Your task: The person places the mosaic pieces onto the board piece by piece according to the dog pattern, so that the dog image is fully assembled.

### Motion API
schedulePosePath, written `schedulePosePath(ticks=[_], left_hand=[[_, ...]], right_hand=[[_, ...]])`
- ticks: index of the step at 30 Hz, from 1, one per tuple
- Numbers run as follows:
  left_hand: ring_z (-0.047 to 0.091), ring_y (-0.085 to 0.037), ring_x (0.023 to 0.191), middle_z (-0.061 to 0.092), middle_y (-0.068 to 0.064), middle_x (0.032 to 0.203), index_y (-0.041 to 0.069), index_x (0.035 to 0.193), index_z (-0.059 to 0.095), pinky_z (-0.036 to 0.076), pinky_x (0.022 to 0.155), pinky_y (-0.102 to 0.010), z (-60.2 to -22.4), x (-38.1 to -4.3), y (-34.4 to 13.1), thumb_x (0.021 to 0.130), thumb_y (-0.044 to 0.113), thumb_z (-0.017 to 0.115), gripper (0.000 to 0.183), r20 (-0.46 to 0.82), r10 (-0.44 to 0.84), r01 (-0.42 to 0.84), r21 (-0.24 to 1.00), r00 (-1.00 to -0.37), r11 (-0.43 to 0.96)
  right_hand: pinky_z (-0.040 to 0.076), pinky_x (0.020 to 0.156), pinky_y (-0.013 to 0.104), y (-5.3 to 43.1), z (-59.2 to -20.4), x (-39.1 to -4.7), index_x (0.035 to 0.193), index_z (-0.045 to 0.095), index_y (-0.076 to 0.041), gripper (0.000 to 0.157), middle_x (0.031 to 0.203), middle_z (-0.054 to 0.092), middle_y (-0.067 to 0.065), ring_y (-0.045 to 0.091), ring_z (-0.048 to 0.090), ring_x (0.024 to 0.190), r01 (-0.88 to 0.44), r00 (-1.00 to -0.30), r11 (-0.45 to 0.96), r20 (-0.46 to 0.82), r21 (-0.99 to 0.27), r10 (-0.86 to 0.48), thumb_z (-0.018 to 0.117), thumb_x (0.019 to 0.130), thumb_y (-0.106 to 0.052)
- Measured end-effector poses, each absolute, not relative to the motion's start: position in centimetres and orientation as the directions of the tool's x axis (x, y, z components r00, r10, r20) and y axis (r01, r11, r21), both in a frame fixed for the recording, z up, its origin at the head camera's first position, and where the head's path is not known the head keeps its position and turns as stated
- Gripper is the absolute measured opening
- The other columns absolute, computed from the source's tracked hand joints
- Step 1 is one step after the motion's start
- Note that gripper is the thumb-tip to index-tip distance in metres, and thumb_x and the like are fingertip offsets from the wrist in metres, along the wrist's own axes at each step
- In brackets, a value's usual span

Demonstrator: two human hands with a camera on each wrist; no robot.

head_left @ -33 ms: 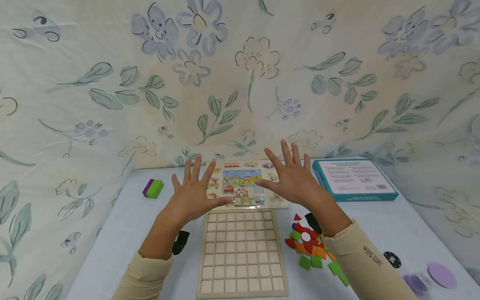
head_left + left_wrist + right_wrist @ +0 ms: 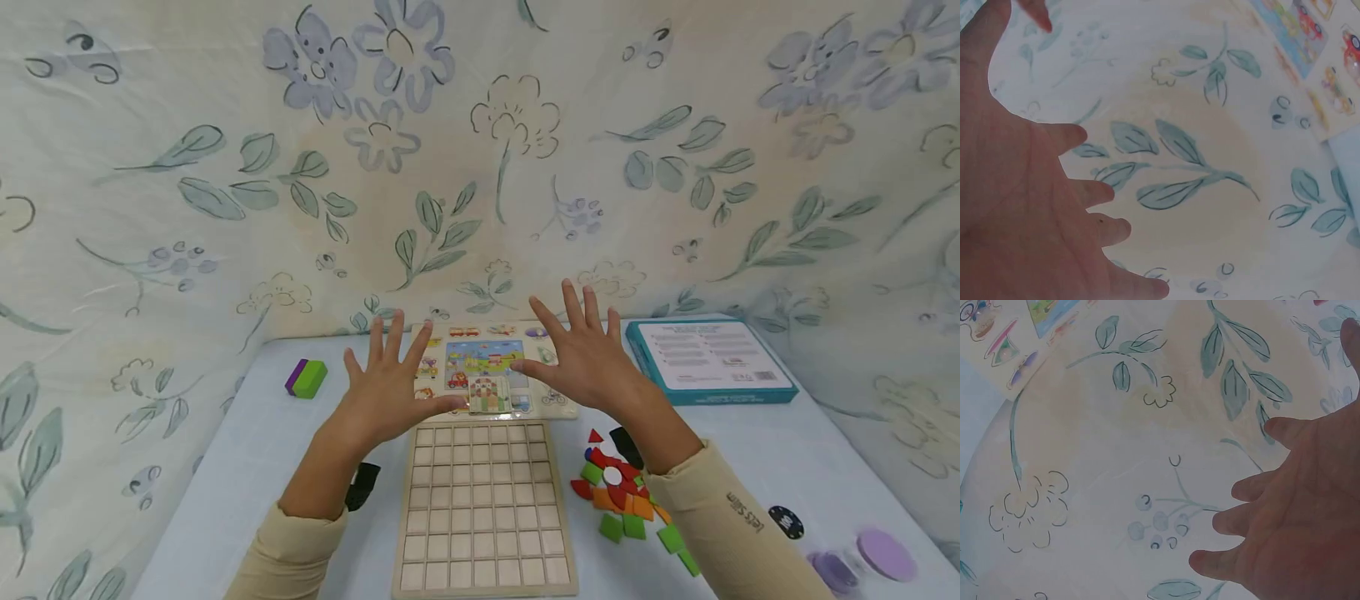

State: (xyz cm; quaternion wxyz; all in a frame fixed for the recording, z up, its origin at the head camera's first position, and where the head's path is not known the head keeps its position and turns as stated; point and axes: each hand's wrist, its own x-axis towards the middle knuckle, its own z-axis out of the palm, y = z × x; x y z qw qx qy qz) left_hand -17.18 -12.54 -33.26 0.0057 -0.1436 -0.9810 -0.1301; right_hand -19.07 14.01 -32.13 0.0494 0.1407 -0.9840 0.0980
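Both my hands are raised over the table with fingers spread wide and nothing in them. My left hand [image 2: 385,392] overlaps the left side of a picture puzzle board [image 2: 551,408] in the head view. On the other side, my right hand [image 2: 588,354] overlaps that board's right edge. A small stack of picture tiles [image 2: 489,395] lies on the board's near part, between the two thumbs. Nearer to me is a wooden grid tray [image 2: 486,506] with many square cells. Each wrist view shows a spread palm, the left [image 2: 1016,206] and the right [image 2: 1304,512], against floral cloth.
Green and purple blocks [image 2: 306,378] sit at the far left. Right of the tray lie loose coloured shapes [image 2: 618,483]. A teal box [image 2: 712,362] is at the back right, with a black round chip [image 2: 786,522] and a lilac disc [image 2: 887,554] nearer. Black pieces [image 2: 363,486] lie beneath the left forearm.
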Motion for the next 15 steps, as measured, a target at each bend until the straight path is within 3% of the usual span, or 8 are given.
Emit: schedulePosePath(ticks=[10,13,15], left_hand=[[-0.02,-0.032,0.135,-0.019,-0.006,0.15,0.028,0.146,0.002,0.0,0.096,-0.072,-34.0,-17.2,-11.8,0.065,0.085,0.037,0.105,0.023,0.312,0.308,0.251,-0.95,0.918],[-0.014,-0.032,0.137,-0.012,-0.007,0.152,0.025,0.146,0.004,0.003,0.099,-0.07,-34.0,-17.0,-12.4,0.067,0.084,0.037,0.104,0.013,0.323,0.315,0.254,-0.946,0.914],[-0.007,-0.033,0.138,-0.005,-0.009,0.152,0.021,0.147,0.008,0.007,0.101,-0.067,-34.5,-16.6,-13.4,0.068,0.082,0.041,0.105,-0.01,0.336,0.322,0.259,-0.942,0.911]], right_hand=[[-0.003,0.103,0.065,14.8,-33.1,-18.3,0.145,0.009,-0.032,0.087,0.152,-0.011,0.009,0.03,-0.021,0.135,-0.285,-0.955,0.94,0.138,-0.186,-0.262,0.033,0.076,-0.078],[0.001,0.104,0.063,15.4,-33.2,-18.8,0.145,0.017,-0.029,0.08,0.152,0.0,0.011,0.033,-0.011,0.137,-0.307,-0.945,0.935,0.173,-0.181,-0.277,0.038,0.08,-0.072],[0.007,0.105,0.061,15.8,-33.9,-19.4,0.142,0.028,-0.024,0.073,0.149,0.015,0.014,0.035,0.004,0.138,-0.32,-0.939,0.93,0.19,-0.182,-0.286,0.044,0.084,-0.063]])
